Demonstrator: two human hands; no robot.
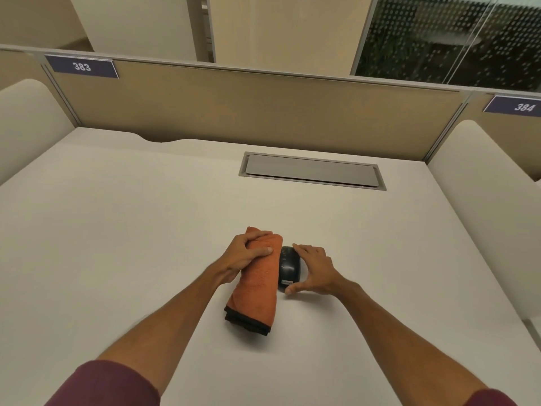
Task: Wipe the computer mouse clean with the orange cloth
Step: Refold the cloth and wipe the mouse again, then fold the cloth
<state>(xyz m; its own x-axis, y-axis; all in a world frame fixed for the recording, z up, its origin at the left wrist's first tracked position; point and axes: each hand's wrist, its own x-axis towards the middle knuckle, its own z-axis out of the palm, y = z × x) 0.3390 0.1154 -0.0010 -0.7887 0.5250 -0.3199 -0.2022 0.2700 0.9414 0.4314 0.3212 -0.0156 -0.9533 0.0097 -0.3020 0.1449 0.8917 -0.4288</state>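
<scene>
A folded orange cloth [259,284] with a dark edge lies lengthwise on the white desk [117,230], near the middle. My left hand [244,254] lies over its far end, with fingers curled over the top and the thumb across the fabric. A black computer mouse [287,266] with a small label sits right beside the cloth on its right side. My right hand [314,269] is spread in a C around the mouse's right side, forefinger by its far end and thumb by its near end. A gap shows between palm and mouse.
A grey cable hatch [311,170] is set into the desk beyond the mouse. A tan partition [248,106] with tags 383 and 384 closes the back. Rounded white dividers [480,183] stand at both sides.
</scene>
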